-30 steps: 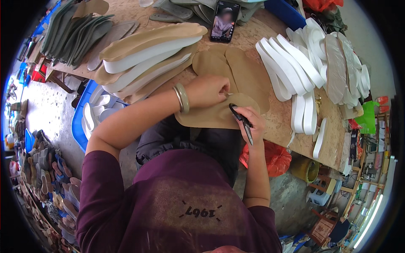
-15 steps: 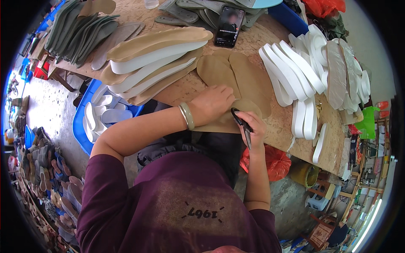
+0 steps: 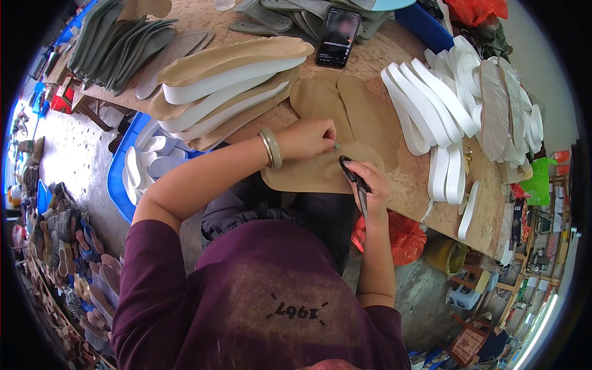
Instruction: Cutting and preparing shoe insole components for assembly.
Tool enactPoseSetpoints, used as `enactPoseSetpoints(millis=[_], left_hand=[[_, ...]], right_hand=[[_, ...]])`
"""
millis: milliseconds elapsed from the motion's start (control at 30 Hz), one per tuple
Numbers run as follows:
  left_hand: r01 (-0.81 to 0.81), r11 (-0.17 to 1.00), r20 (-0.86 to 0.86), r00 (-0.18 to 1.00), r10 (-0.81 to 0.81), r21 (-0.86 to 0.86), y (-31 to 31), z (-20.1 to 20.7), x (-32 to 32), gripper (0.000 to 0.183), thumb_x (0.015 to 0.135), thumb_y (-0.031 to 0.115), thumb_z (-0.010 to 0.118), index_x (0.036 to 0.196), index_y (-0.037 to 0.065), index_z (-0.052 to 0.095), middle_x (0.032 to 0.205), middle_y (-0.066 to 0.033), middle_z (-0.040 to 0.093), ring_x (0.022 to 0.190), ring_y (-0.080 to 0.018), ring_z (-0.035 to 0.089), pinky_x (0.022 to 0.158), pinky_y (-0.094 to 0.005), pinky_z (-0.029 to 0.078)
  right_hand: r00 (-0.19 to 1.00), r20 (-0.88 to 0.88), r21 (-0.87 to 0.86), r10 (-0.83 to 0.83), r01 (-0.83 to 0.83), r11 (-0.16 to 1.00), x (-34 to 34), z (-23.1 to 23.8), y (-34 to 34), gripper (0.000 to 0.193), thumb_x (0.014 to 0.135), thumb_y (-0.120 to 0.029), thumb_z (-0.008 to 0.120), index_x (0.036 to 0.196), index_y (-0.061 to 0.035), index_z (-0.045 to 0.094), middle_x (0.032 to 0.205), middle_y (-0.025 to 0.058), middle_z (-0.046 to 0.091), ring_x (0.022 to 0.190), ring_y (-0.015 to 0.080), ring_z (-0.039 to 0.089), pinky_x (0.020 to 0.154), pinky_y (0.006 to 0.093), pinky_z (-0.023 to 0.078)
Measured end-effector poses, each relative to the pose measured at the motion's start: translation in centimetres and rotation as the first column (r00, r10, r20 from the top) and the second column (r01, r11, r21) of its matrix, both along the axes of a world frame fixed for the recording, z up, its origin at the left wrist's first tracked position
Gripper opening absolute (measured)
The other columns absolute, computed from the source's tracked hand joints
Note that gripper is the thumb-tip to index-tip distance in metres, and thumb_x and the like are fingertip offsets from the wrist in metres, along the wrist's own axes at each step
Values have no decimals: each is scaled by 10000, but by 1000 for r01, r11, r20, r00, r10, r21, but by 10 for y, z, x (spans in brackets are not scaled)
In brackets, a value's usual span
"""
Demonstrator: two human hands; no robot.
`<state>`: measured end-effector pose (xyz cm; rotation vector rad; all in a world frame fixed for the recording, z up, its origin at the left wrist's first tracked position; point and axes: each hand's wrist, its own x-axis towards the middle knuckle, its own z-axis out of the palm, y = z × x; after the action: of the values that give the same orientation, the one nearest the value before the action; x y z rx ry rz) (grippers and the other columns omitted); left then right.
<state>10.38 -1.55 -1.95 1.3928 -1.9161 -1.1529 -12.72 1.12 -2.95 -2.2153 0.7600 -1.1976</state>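
Note:
My left hand (image 3: 306,139) is closed over a tan sole-shaped sheet (image 3: 302,176) near the table's front edge. Its fingers are curled in, and whatever they pinch, if anything, is hidden. My right hand (image 3: 374,188) grips black-handled scissors (image 3: 356,176), with the blades pointing back toward my wrist. That hand rests close to the right end of the near sheet. Beyond both hands lie more flat tan pieces, one at the left (image 3: 316,100) and one at the right (image 3: 372,114).
Tan-covered white soles (image 3: 228,77) are stacked at the left, white soles (image 3: 425,102) at the right. Grey soles (image 3: 117,52) and a phone (image 3: 338,37) sit farther back. A blue bin (image 3: 117,185) of pale soles stands left of the table; a red bag (image 3: 401,240) hangs below.
My left hand has shifted slightly left, and its fingers have gone from stretched over the sheet to curled in. More of the near sheet shows. The right hand and scissors barely moved.

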Motion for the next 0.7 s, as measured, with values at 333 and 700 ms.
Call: enactPoseSetpoints(millis=[333, 700], left_hand=[[20, 996, -24, 1000, -18, 83, -5, 20, 15, 192, 863, 159, 681, 977, 12, 637, 892, -92, 685, 830, -177, 645, 744, -333, 512], [-88, 989, -59, 994, 96, 121, 8, 3, 9, 145, 877, 121, 657, 950, -2, 632, 865, -94, 678, 784, -176, 629, 722, -321, 502]], right_hand=[[1000, -10, -15, -13, 13, 1000, 1, 2, -2, 432, 682, 121, 660, 1064, -70, 723, 864, 72, 668, 686, 157, 608, 583, 251, 465], [1000, -1, -45, 1, -1, 999, 3, 2, 0, 429, 670, 113, 666, 1053, -69, 727, 871, 60, 668, 631, 131, 558, 554, 244, 439]])
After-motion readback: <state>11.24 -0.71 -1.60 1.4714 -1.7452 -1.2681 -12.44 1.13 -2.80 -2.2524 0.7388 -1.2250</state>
